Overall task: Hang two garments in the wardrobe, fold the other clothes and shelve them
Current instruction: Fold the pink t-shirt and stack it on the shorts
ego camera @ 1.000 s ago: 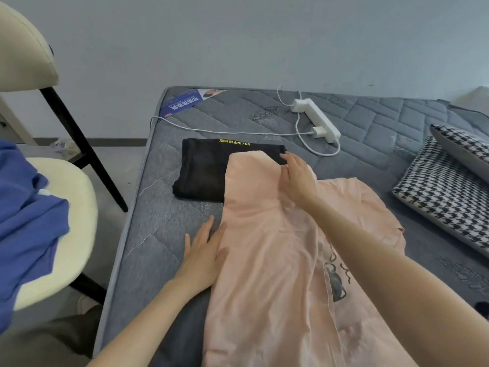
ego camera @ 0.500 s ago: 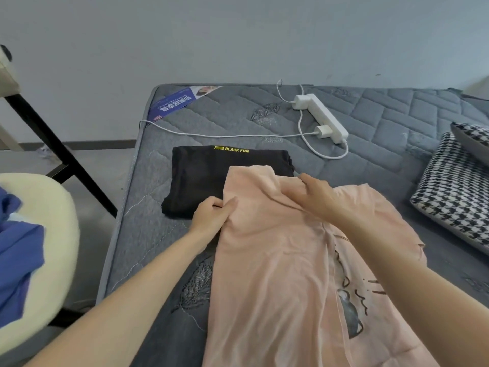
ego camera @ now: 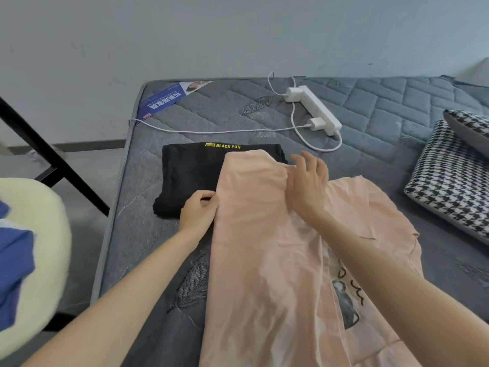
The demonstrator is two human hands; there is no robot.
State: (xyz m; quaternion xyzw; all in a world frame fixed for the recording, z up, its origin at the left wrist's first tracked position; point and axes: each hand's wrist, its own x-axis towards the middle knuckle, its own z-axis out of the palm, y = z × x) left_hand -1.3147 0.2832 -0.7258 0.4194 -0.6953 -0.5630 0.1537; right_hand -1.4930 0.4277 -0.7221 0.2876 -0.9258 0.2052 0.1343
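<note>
Nearest: peach T-shirt [ego camera: 264, 260] lies lengthwise on the grey mattress [ego camera: 137, 234], left side already folded in as a long panel. Its right side and sleeve are still spread, with the print showing beside the right forearm. Left hand [ego camera: 198, 210] pinches the folded left edge, fingers curled on the fabric, right where the shirt overlaps the black garment. Right hand [ego camera: 307, 181] is released: fingers splayed over the top of the fold near the collar; can't tell if the palm touches cloth. Behind the hands is a folded black garment [ego camera: 190, 176], "BLACK FUN" print up, its right part under the peach shirt's top. Far end: white charger cable [ego camera: 211, 131], power strip [ego camera: 317, 107], blue mattress label [ego camera: 161, 100]. Houndstooth pillow [ego camera: 449, 186] off right. Cream chair [ego camera: 31, 234] off left carries a blue garment [ego camera: 13, 274], unfolded. Status, my read: one item folded, peach shirt about half folded, blue one pending, nothing shelved. Wardrobe and shelves are out of view, so I can't judge the hanging. Versus a second ago: left hand was flat on the mattress lower along the shirt's edge, now it's further up and pinching. The right hand's fingers have lifted and spread.
</note>
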